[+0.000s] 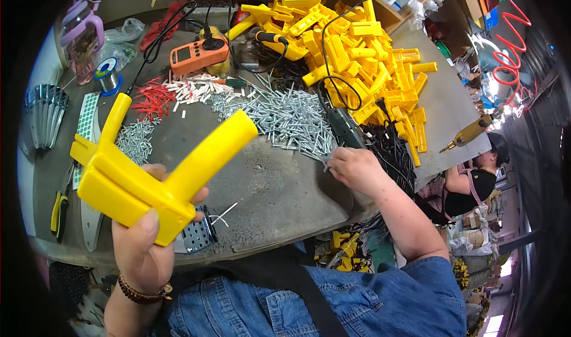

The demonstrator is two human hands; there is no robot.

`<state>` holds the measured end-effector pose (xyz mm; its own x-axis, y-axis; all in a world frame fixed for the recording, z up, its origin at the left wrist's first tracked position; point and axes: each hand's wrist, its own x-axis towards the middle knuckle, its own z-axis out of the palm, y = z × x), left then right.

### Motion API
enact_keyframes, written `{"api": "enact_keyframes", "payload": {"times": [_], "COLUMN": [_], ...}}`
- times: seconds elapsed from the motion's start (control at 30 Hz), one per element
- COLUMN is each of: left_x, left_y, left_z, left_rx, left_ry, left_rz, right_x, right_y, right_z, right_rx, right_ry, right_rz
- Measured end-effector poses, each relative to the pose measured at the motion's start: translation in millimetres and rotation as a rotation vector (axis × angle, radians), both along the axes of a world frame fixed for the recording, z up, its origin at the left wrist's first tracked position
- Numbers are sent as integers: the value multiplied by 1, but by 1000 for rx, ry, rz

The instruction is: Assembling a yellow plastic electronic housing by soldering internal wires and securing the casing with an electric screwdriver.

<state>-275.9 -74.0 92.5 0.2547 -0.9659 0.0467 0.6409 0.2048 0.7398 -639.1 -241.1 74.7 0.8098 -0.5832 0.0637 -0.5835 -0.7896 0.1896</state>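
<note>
In my left hand (143,236) is a yellow plastic housing (137,197) with two round arms, raised over the near left of the table. My thumb lies on its near face, and the fingers wrap behind it. My right hand (357,169) is at the near right edge of a heap of long silver screws (291,120). Its fingers are pinched together, and whatever lies between the tips is too small to make out. Just beyond that hand lies a dark green power tool (346,127). A large pile of yellow plastic housings (357,57) rises behind the screws.
Short screws (135,140), red sleeves (153,97) and white sleeves (193,87) lie left of the heap. An orange meter (199,55) and a solder spool (108,76) stand behind. Black cables (392,158) bunch at right. A co-worker (476,179) sits beyond the table's right edge.
</note>
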Motion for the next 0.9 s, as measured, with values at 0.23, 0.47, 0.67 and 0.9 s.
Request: {"api": "enact_keyframes", "payload": {"times": [0.23, 0.47, 0.67, 0.9], "left_x": [0, -5, -9, -6], "left_y": [2, 3, 3, -1], "left_z": [-10, -11, -14, -17], "left_rx": [36, 71, 82, 137], "left_ry": [-43, -71, -63, 174], "left_rz": [-86, -115, -155, -216], "right_x": [-5, 9, 29, 59], "right_y": [-10, 1, -14, -7], "right_z": [-10, -14, -24, -17], "right_rx": [129, 360, -24, -169], "right_ry": [-122, -402, -211, -426], "right_rz": [-163, -336, 13, 69]}}
